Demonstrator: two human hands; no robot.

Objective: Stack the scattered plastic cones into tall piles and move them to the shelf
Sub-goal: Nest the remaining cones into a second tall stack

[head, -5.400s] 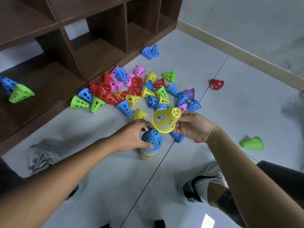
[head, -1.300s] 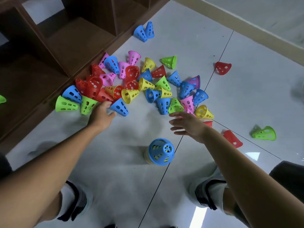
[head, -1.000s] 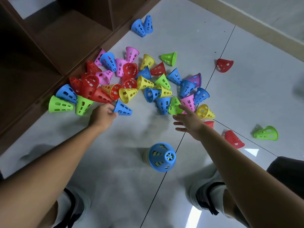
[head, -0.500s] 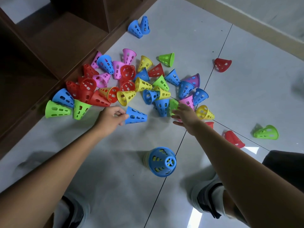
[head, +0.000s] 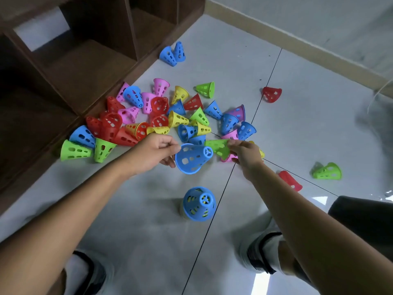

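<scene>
Just beyond my left hand [head: 154, 153], a blue cone [head: 192, 157] hangs clear of the floor, its wide rim pinched between thumb and curled fingers. My right hand [head: 245, 155], alongside, pinches a green cone [head: 218, 146] at the near edge of the loose cones [head: 170, 120]. Below both hands stands the blue-topped pile [head: 199, 203]; the shelf [head: 85, 67] lies beyond my left hand. I judge these perforated shells light, stiff and slightly slick: best held by the rim, open end down for nesting.

blue cone [head: 192, 157], green cone [head: 218, 146], dark brown shelf [head: 89, 67].
</scene>
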